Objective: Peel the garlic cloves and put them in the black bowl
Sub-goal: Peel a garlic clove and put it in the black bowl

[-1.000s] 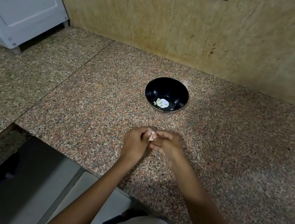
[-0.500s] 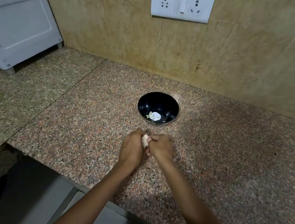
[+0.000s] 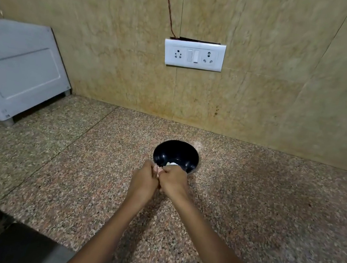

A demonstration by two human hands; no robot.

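Head view, pinched garlic clove [image 3: 158,171], seemingly upright

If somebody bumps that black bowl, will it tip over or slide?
Probably slide: the black bowl sits on a smooth-looking stone countertop. It holds only a few white garlic pieces, so it is likely light and easy to shove. Its sides seem to taper downward, so a knock at the rim might rock it.
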